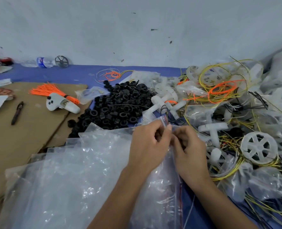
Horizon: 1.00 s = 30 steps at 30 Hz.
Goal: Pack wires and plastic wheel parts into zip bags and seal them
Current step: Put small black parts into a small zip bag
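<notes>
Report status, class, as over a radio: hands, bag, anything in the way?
Left hand and right hand both pinching the zip bag at its top edge. Bag contents unclear. Loose plastic sheeting under left forearm; black rings pile just beyond.

1 heap of black rings (118, 104), too many to count. 1 white spoked wheel (259, 147) near right, 1 grey wheel (61, 61) far left. 1 bottle (42, 62), 1 pen (17, 112), 1 white controller (61, 104), 1 orange tie bundle (49, 90). 2 hands: left hand (149, 144), right hand (190, 150).
</notes>
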### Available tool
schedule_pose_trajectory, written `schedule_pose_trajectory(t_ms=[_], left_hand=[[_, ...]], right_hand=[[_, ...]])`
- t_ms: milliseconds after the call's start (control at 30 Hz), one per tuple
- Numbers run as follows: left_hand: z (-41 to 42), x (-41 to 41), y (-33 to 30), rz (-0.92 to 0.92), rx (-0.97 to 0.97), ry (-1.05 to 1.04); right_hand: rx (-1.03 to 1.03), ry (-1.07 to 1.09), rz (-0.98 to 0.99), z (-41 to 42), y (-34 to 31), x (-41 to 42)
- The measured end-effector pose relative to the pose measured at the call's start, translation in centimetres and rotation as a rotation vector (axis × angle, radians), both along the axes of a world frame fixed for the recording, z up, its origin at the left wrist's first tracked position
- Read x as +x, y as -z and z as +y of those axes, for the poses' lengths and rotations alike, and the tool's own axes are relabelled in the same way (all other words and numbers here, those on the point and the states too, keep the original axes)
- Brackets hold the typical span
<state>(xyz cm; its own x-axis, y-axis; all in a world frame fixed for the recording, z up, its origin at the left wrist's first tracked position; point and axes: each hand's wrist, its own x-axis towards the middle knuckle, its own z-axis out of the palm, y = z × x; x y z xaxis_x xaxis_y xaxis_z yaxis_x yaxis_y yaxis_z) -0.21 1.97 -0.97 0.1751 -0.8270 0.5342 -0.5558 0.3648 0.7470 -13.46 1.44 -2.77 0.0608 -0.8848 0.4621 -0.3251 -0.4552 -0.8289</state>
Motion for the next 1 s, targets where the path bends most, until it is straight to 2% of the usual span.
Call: schedule_pose_trajectory(t_ms=[100,200,333,567,633,767,867,1000], left_hand=[[-0.1,0.1,0.7,-0.137,0.108,-0.058],[-0.1,0.5,1.0,-0.143,0.207,-0.158],[-0.2,0.6,0.8,-0.18,0.291,-0.202],[-0.4,1.0,0.2,-0.034,0.329,-0.053],[-0.4,0.9,-0.1,0.096,0.335,0.034],[-0.5,0.9,-0.6,0.515,0.371,0.154],[-0.3,1.4,-0.8,0.618,0.425,0.186],[-0.1,1.1,-1.2,0.698,0.435,0.258]], right_hand=[[0.152,-0.146,-0.036,0.0,-0.5,0.0],[0.272,-0.211,-0.012,-0.1,-0.7,-0.3],[0.217,-0.159,0.002,0.2,-0.5,0.2],[0.122,-0.137,-0.027,0.4,-0.6,0.3],[0.138,-0.154,-0.064,0.5,-0.6,0.3],[0.235,-0.215,-0.118,0.2,-0.9,0.0],[0.28,-0.298,-0.125,0.1,-1.1,-0.1],[0.38,-0.281,-0.341,-0.1,-1.1,0.1]])
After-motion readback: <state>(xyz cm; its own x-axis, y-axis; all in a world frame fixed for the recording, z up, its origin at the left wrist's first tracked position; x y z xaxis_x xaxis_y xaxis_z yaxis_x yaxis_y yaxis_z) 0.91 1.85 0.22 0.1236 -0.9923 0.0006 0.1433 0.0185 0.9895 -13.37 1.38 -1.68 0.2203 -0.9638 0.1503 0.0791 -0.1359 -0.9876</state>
